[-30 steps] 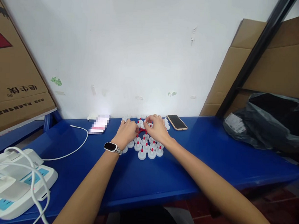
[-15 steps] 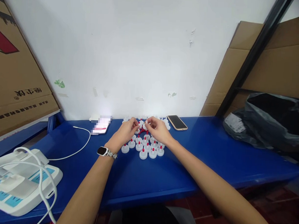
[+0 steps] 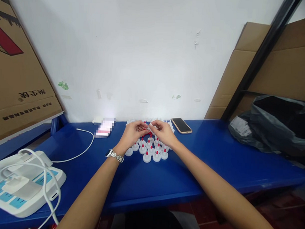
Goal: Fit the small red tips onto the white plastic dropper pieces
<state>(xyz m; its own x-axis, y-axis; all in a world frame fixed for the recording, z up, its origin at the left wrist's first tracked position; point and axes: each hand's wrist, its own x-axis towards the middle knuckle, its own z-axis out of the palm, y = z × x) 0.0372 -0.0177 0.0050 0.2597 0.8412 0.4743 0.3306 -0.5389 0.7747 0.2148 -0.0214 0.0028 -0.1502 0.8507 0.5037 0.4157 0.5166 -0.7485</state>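
On the blue table (image 3: pixel 165 181) stands a cluster of small white caps with red tips (image 3: pixel 151 149), set in rows. My left hand (image 3: pixel 132 134) and my right hand (image 3: pixel 164 132) meet just above the far side of the cluster, fingertips pinched together on a small white cap (image 3: pixel 149 127) between them. A little red piece shows at my left fingertips. More white caps (image 3: pixel 142 121) lie behind my hands near the wall, partly hidden. A watch is on my left wrist.
A phone (image 3: pixel 181 125) lies right of the caps. A blurred bright item (image 3: pixel 105 128) with a white cable (image 3: pixel 81 148) sits to the left. A white device with cords (image 3: pixel 22 183) lies front left. Cardboard boxes (image 3: pixel 21 73) stand left, a black bag (image 3: pixel 274 122) right.
Both hands lifted off the cluster and came together, now pinching a cap between them. My left wrist turned, so the watch face shows less. The view shifted slightly.
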